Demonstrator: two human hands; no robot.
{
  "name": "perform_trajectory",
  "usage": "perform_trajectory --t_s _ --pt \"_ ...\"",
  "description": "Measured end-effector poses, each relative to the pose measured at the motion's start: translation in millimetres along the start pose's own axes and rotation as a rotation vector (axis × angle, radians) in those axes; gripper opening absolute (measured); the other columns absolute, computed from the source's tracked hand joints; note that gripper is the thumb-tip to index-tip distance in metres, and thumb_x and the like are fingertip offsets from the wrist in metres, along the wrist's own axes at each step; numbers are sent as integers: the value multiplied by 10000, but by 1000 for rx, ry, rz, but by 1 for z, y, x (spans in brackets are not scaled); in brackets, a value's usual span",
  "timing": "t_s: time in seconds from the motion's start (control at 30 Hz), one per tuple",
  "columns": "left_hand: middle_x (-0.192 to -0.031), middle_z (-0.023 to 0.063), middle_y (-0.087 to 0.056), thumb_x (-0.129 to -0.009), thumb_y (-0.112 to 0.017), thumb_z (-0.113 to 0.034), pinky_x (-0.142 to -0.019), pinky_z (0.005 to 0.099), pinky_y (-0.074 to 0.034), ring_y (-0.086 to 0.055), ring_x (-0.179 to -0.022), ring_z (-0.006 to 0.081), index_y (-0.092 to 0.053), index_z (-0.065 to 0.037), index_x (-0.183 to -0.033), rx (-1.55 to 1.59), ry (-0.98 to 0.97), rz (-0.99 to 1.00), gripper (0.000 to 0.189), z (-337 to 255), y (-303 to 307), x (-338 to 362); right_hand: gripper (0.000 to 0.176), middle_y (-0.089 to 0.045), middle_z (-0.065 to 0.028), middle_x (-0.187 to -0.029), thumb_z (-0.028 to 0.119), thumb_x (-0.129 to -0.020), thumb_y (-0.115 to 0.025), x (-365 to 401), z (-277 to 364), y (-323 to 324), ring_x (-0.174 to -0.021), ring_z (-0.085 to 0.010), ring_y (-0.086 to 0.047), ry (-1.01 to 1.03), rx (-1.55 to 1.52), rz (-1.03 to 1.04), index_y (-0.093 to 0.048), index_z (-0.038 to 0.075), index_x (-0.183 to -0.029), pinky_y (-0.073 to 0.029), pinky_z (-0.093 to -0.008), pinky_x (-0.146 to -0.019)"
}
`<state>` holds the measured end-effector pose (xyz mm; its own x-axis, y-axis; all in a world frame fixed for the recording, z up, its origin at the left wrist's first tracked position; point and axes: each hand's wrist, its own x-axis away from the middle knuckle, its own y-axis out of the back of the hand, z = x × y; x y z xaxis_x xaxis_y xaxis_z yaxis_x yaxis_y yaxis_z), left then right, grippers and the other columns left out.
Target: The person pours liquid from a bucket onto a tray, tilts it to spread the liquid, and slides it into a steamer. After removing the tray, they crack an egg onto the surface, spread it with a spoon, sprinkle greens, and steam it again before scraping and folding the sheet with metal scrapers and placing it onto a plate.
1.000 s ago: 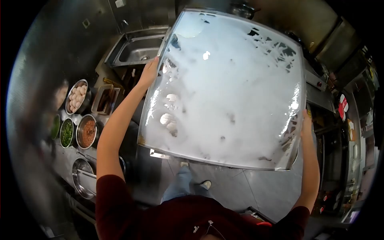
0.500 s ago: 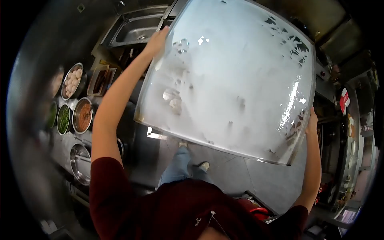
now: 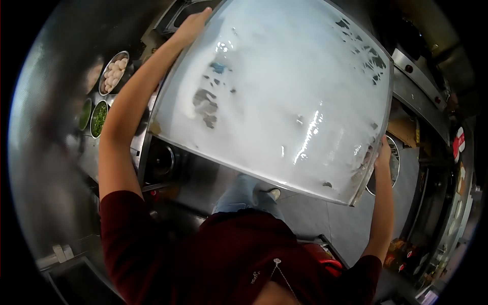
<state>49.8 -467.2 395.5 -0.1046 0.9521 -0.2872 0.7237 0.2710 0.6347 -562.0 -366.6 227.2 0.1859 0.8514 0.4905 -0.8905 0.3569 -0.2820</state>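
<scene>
A large rectangular tray with a thin metal rim spans the upper middle of the view. A white, glossy layer with several dark gaps and wet highlights covers it. My left hand grips its upper left edge, and my right hand holds the lower right edge. The tray is tilted, its near left corner above the counter side and its near right corner over the floor. The fingers beneath the tray are mostly hidden.
Left, on a metal counter, sit a bowl of eggs and a bowl of chopped greens. A sink lies at the upper left. A round metal container stands behind my right hand. Grey floor tiles show below the tray.
The tray and both hands have shifted left in view. Dark gaps on its left side have changed shape. The view has turned, and a round container now shows by my right hand.
</scene>
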Motion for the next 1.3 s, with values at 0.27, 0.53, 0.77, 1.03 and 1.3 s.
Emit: perform_trajectory --t_s 0.27,0.53,0.77,1.03,1.3 --pt "-1007 155 -565 -869 -344 -469 -858 278 -366 -506 -973 189 -533 50 -1059 -1 115 50 584 26 -12 3 374 -551 -106 -994 323 -888 -374 -6 -2 4 -873 -237 -546 86 21 28 -491 22 -1077 -442 -355 -774" --pt "-1032 138 -547 -862 -357 -488 -870 285 -356 -485 -971 191 -503 47 -1104 78 120 144 605 46 -25 -40 332 -542 -58 -837 370 -864 -416 -3 -10 10 -717 -206 -532 10 55 -90 -526 73 -964 -454 -323 -626" --pt "-1039 171 -547 -842 -352 -530 -869 304 -355 -496 -976 225 -502 60 -1098 39 138 168 660 22 -39 -38 306 -532 -57 -812 351 -852 -449 -17 -27 27 -722 -198 -519 -86 30 -128 -540 74 -944 -447 -332 -627" --pt "-968 130 -568 -819 -400 -543 -818 282 -379 -513 -896 184 -527 65 -1071 -49 220 96 670 25 -47 -19 387 -540 -86 -897 380 -863 -408 -5 -30 -1 -787 -214 -527 -97 25 -98 -523 42 -1012 -458 -348 -656" --pt "-930 110 -574 -825 -401 -535 -771 262 -392 -517 -837 157 -545 63 -1039 -133 299 193 650 49 -17 -10 385 -551 -93 -846 371 -879 -377 17 -38 -25 -704 -210 -537 -173 -6 -107 -516 26 -978 -455 -357 -583"
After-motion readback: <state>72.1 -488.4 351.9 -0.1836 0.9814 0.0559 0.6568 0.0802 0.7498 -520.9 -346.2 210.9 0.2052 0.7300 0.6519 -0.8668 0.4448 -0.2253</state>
